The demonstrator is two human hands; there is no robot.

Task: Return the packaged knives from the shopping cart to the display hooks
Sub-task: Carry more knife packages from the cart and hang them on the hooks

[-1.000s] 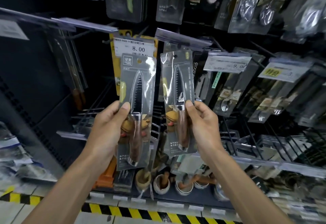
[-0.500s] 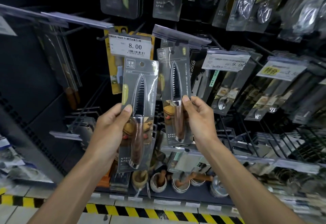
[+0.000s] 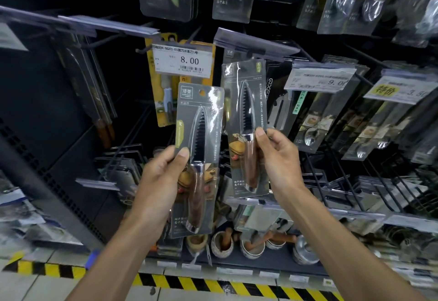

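Two knife packs are up in front of the rack, but neither one hangs on a hook yet, so I think the job for these two is about half done. The shopping cart is not in the picture, so I cannot tell if more packs wait in it. The left hand has its grip closed on the left knife pack, with the thumb on the front and the fingers hidden behind. The right hand has its grip closed on the right knife pack the same way. It holds that pack a bit higher, with the top just under a clear strip. The hook there is hidden, so I cannot tell how close the pack is to it. Each pack is a flat grey card with a shiny clear bubble over the knife. The blades are dark and pointed, with little saw teeth on one side. The handles look like smooth brown wood, round, with a silver cap at the end. The left pack has a small round hole at the top for hanging. Thin dark wire hooks stick out from the rack nearby. A white price tag hangs in front of a yellow pack.
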